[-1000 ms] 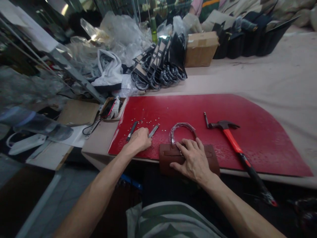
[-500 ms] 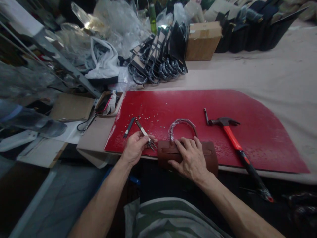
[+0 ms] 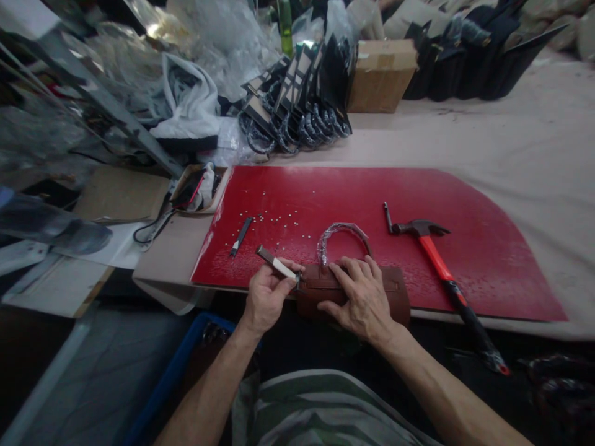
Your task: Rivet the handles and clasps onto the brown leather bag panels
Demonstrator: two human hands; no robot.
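My left hand [image 3: 267,296] is closed around a pronged leather punch [image 3: 282,267] with a dark shaft and a white wrapped section. Its pronged end meets the left end of a brown leather bag panel [image 3: 395,303], beside a stitched slot. My right hand [image 3: 360,297] lies on that panel with fingers spread, pressing it at the board's near edge. A curved handle [image 3: 344,228] wrapped in clear plastic rises from the panel's far side. What lies under my right palm is hidden.
The red board [image 3: 465,248] carries a claw hammer [image 3: 434,254] with a red and black handle, a short metal rod [image 3: 387,217], a second flat dark tool [image 3: 242,235] and several tiny discs. Behind stand wrapped black handles [image 3: 311,130] and a cardboard box [image 3: 382,74].
My left hand has moved right and slightly down, bringing the punch's pronged end from beside the panel onto its left end. My right hand stays put on the panel.
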